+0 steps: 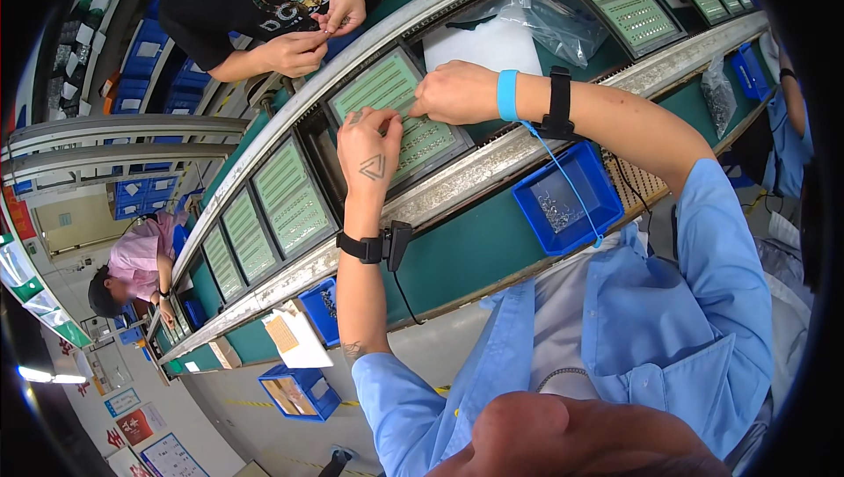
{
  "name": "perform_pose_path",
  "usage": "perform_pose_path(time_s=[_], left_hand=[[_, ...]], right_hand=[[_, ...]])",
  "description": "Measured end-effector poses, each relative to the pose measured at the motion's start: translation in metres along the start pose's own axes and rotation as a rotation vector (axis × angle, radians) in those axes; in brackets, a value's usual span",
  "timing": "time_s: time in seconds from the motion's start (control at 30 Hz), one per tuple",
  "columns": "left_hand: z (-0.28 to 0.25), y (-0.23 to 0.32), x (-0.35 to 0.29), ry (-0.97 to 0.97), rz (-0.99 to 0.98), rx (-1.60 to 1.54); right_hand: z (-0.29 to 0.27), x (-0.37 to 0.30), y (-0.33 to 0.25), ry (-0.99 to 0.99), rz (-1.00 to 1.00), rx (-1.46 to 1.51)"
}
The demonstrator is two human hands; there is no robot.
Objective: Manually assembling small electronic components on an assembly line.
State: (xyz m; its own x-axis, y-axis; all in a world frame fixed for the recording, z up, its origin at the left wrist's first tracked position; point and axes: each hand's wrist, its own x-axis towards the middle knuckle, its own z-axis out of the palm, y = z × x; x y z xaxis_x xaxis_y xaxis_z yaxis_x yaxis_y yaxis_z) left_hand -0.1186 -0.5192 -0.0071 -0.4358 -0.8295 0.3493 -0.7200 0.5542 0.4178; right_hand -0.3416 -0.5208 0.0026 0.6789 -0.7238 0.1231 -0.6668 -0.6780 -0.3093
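A light green circuit panel (428, 145) in a dark tray lies on the conveyor line, with rows of small parts on it. My left hand (367, 153) is over its left part, fingers bent and drawn together near the surface. From the right, my right hand (457, 93) reaches over the same panel, its fingertips pinched close to the left ones. Whatever sits between the fingers of either hand is too small or hidden to make out. A blue bin (567, 200) with small metal parts stands near my right forearm.
More green panels (290, 196) in trays line the conveyor on both sides. White foam (483, 44) and a clear plastic bag (563, 29) lie beyond my right hand. Across the line, a co-worker's hands (303, 50) hold something small. The metal rail (475, 165) runs along my side.
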Motion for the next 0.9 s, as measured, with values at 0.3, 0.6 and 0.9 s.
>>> perform_pose_path(time_s=[0.3,0.6,0.9], left_hand=[[0.002,-0.002,0.001,0.000,0.009,0.020],[0.005,0.001,0.001,0.004,0.019,-0.013],[-0.019,0.049,-0.016,0.087,-0.073,-0.149]], right_hand=[[0.001,-0.001,0.002,-0.042,0.033,-0.002],[-0.008,-0.012,0.002,0.061,0.001,0.059],[-0.103,-0.103,-0.060,0.088,0.396,0.581]])
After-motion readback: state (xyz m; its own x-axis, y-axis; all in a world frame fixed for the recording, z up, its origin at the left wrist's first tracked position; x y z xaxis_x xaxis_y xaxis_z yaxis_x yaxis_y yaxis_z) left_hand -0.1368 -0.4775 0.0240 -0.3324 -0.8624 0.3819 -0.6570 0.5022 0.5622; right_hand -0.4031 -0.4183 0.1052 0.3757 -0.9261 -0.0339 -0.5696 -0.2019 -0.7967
